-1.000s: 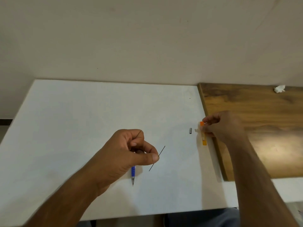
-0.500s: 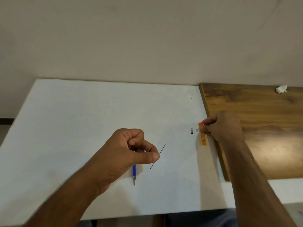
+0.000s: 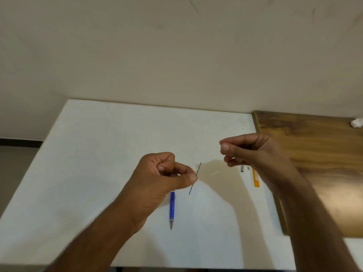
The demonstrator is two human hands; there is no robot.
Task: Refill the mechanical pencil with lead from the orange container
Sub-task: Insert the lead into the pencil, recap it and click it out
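1. Wall: plain beige, with a few faint scuffs, filling the upper half of the view behind the desk.
2. Desk: white, matte top, its far edge against the wall.
3. Wooden surface: brown, grained, butted against the desk's right edge; a small white crumpled scrap lay at its far right.
4. Left hand: raised over the desk's middle, fingers curled into the palm round the upper part of the pencil, thumb and forefinger pinching the lead.
5. Right hand: raised over the desk's right side, fingers curled and thumb pressed to the forefinger tip; whether anything was pinched there cannot be told.
6. Mechanical pencil: blue barrel with a silver metal tip, hanging tip-down below the left hand; its top end was hidden in the fist.
7. Orange container: slim, flat, translucent orange case, lying on the desk close to its right edge, partly hidden by the right wrist.
8. Lead: one thin, straight black stick, held at its middle, tilted, its upper end leaning right.
9. Small grey cap: short cylinder lying on the desk just left of the orange container, with a tinier pale piece between the two.
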